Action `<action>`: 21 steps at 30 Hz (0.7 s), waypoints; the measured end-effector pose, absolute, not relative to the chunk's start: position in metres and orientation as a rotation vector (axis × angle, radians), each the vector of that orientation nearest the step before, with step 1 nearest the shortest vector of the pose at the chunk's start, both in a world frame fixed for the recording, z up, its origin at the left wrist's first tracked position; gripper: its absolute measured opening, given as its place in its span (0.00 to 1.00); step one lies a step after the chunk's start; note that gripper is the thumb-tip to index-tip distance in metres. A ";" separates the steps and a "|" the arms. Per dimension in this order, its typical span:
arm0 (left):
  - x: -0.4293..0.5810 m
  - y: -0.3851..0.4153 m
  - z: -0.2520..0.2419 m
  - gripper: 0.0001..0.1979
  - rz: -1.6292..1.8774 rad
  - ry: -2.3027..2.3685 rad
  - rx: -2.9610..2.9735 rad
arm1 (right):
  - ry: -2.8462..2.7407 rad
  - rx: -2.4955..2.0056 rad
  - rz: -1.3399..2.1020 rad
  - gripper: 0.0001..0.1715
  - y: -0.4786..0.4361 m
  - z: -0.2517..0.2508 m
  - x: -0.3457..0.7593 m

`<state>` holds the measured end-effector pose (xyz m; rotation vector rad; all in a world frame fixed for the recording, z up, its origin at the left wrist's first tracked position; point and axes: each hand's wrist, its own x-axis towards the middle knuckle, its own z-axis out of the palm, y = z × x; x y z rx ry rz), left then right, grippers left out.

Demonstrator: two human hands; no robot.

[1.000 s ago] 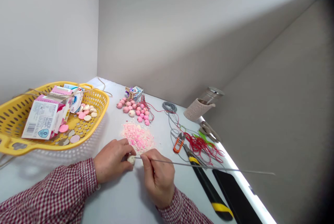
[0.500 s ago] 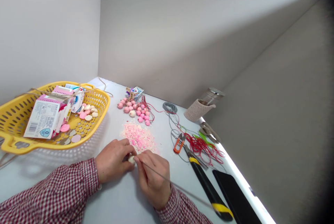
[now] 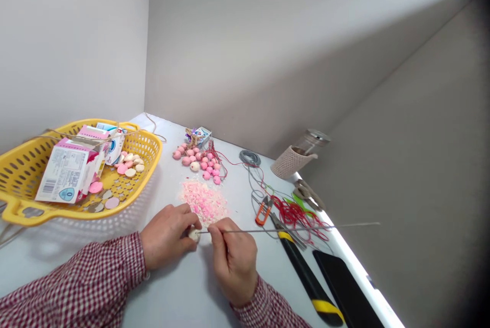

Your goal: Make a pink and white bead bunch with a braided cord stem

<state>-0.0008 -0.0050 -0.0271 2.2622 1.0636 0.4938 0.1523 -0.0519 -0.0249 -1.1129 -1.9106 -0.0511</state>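
Note:
Between the thumb and fingers of my left hand (image 3: 170,238) is a small cream-coloured ball (image 3: 194,235), low over the white table. My right hand (image 3: 233,261) pinches a long thin grey rod (image 3: 291,229), wire or stiff cord, close to its left end. That end points at the ball and reaches its side; whether it sits inside a hole I cannot tell. The rest of the rod stretches far to the right, past the table edge. Just beyond my hands lies a heap of pink and cream shavings (image 3: 204,203).
A yellow basket (image 3: 149,185) at left holds boxes and pink and cream discs. Pink balls (image 3: 191,157) lie at the back. To the right are orange snips (image 3: 263,210), red cord (image 3: 293,213), a black-and-yellow handled tool (image 3: 302,272), a black phone-like slab (image 3: 344,287) and a sleeved jar (image 3: 289,161).
My right hand has drawn back slightly to the right from the ball. The rod has swung from slanting down-right to nearly level. My left hand keeps its place.

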 end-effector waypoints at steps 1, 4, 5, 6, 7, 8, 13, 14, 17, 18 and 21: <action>-0.001 -0.005 -0.027 0.07 0.490 1.064 2.268 | -1.914 -1.117 -0.053 0.12 -0.052 -0.026 0.152; 0.000 -0.006 -0.028 0.06 0.478 1.071 2.285 | -1.923 -1.134 -0.040 0.12 -0.052 -0.028 0.152; 0.000 -0.006 -0.028 0.06 0.475 1.075 2.289 | -1.930 -1.135 -0.033 0.12 -0.052 -0.028 0.152; 0.000 -0.006 -0.028 0.06 0.476 1.078 2.290 | -1.938 -1.133 -0.025 0.12 -0.052 -0.028 0.152; 0.000 -0.007 -0.028 0.06 0.478 1.080 2.290 | -1.944 -1.128 -0.020 0.12 -0.052 -0.029 0.152; 0.000 -0.007 -0.028 0.06 0.478 1.081 2.288 | -1.949 -1.123 -0.016 0.12 -0.052 -0.029 0.152; 0.000 -0.008 -0.026 0.03 0.463 1.076 2.307 | -2.003 -1.161 0.031 0.12 -0.050 -0.033 0.149; 0.001 -0.007 -0.026 0.02 0.463 1.079 2.319 | -2.000 -1.186 0.066 0.12 -0.050 -0.034 0.148; 0.000 -0.006 -0.027 0.02 0.465 1.085 2.335 | -1.953 -1.218 0.127 0.13 -0.050 -0.035 0.148; 0.000 -0.006 -0.028 0.03 0.470 1.085 2.330 | -1.935 -1.209 0.112 0.13 -0.050 -0.034 0.148; -0.001 -0.005 -0.030 0.07 0.492 1.072 2.293 | -1.854 -1.174 0.022 0.13 -0.052 -0.029 0.150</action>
